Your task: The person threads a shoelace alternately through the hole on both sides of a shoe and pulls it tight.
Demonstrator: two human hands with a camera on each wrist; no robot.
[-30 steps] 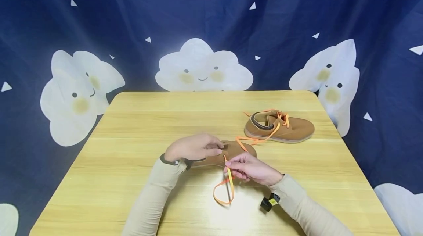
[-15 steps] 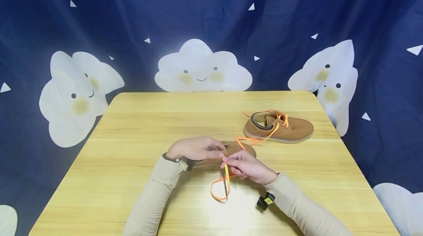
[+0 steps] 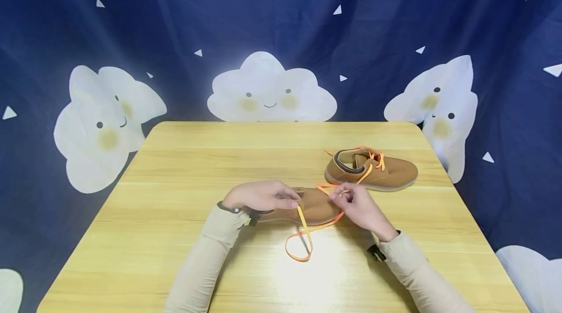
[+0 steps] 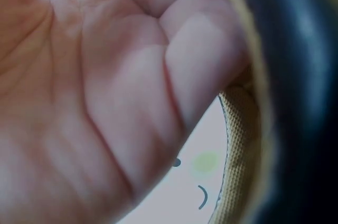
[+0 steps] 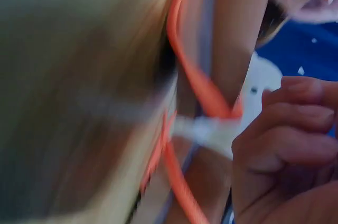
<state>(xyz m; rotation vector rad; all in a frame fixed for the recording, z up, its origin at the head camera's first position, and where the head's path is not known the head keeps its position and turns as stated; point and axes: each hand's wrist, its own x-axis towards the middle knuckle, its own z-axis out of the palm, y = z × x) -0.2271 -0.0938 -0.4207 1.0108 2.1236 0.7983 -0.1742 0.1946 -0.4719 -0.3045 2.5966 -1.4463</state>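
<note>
A brown shoe [image 3: 318, 204] lies across the middle of the table, toe to the right. My left hand [image 3: 263, 196] rests over its opening, gripping the eyelet flap; the left wrist view shows the palm [image 4: 105, 86] beside the dark-lined collar [image 4: 296, 97]. From under my left thumb an orange shoelace [image 3: 305, 223] drops, loops on the table and runs right past the toe. My right hand [image 3: 362, 208] is over the toe end, its fingers bent near the lace; whether thumb and finger pinch it is hidden. Orange lace [image 5: 203, 92] also passes beside the curled right fingers [image 5: 285, 145].
A second brown shoe [image 3: 395, 169] with orange laces stands behind, at the right. One of its laces [image 3: 368, 171] trails toward the near shoe's toe. The wooden table [image 3: 197, 147] meets a blue cloud-print curtain [image 3: 272, 20] at the back.
My right hand has let go of the lace by the eyelet and moved right and slightly up to the toe. The near shoe's upper is now more exposed. My left hand stays put.
</note>
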